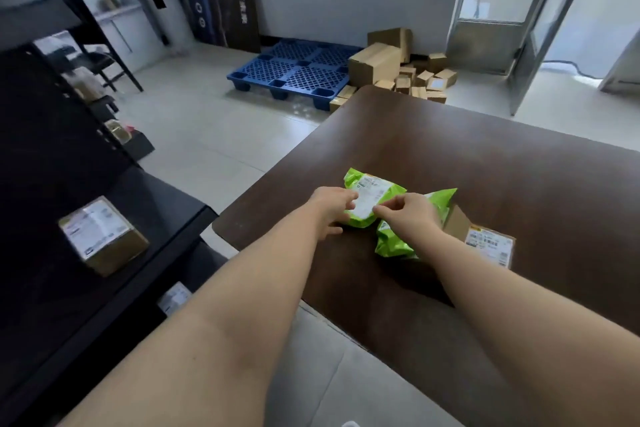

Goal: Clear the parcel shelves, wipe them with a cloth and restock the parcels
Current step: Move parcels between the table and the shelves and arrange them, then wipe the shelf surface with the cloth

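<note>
Green plastic, slick and crinkled, was what both hands had closed on: a bright green plastic mailer bag (379,184) with a white label, lying on the dark brown wooden table (485,156) a little below the middle of the frame. The left hand (330,213) grasped the bag's near left edge, fingers over the top and thumb beneath. The right hand (407,215) had its fingers curled down on the label side, seemingly pinching it there. A second green mailer bag (393,244) lay just under the right wrist, touching the first. A small brown cardboard box with a printed label (488,244) sat against that second bag at the lower right. From where I stood the grip looked thin. Film like that could slide out of a pinch on the way over, or the label could peel rather than the bag lift. The wrist might also drag the second bag toward the table's near edge and off it. The black metal shelf (166,208) waited at the lower left with a taped cardboard parcel (104,236) on it, so a careless drop there might knock that one askew.
</note>
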